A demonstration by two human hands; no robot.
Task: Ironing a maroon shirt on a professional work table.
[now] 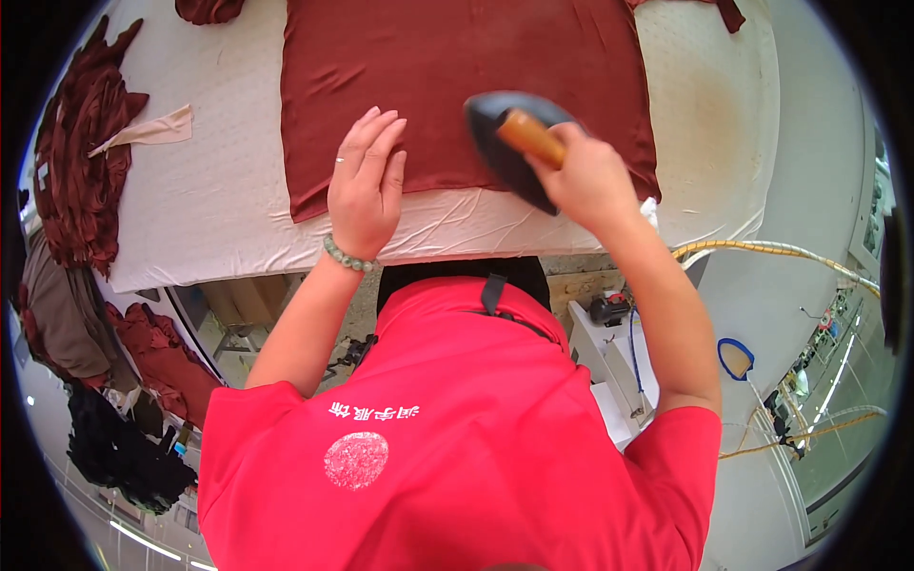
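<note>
While maroon cloth (428, 76) lies flat, the right hand's (590, 183) fingers clasp the iron (522, 133); the left hand's (366, 190) spread slightly.

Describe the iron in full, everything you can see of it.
The iron has a dark, elongated body, tapering toward its near end, and an orange-brown handle that looks like wood. The right hand grips the handle. The body lies slanted over the right part of the dark red fabric, its near tip reaching past the fabric's edge. It is slightly blurred; whether it touches the cloth cannot be told.
</note>
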